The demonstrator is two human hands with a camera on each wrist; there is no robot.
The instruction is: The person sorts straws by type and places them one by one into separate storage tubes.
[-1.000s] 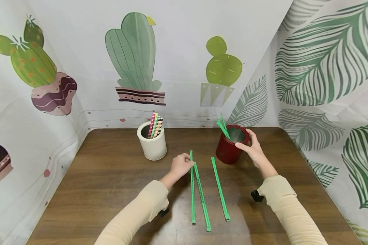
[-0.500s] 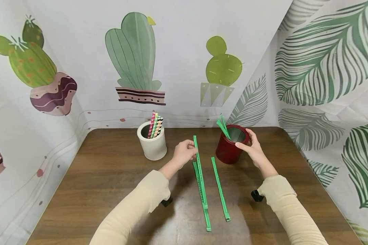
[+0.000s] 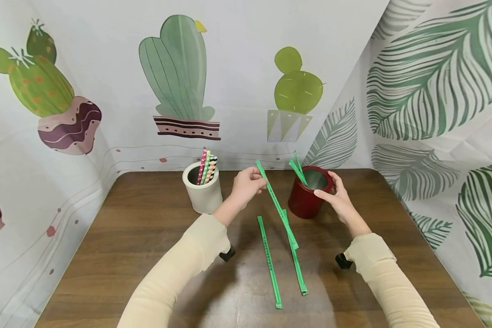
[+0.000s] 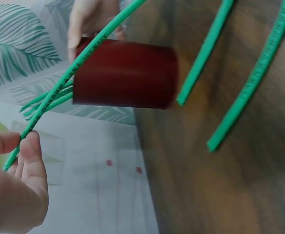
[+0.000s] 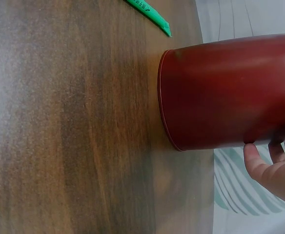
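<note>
My left hand (image 3: 247,186) pinches a green paper-wrapped straw (image 3: 276,200) near its upper end, between thumb and fingers. The straw slants down to the right above the table, its lower part overlapping another wrapped straw (image 3: 298,272) lying there. To the left lies one more wrapped straw (image 3: 269,262). My right hand (image 3: 339,200) holds a dark red can (image 3: 304,202) by its right side, thumb and fingers at the rim. A few green wrapped straws (image 3: 297,171) stand in the can. In the left wrist view, the held straw (image 4: 59,90) crosses in front of the can (image 4: 128,73).
A white can (image 3: 205,196) holding several patterned paper straws (image 3: 207,168) stands at the back left of the brown wooden table (image 3: 156,237). Behind the table's back edge hangs a cloth (image 3: 238,91) printed with cacti and leaves.
My left hand has lifted one green wrapped straw off the table and carried it up and to the right, towards the red can. My right hand has stayed on the can.
</note>
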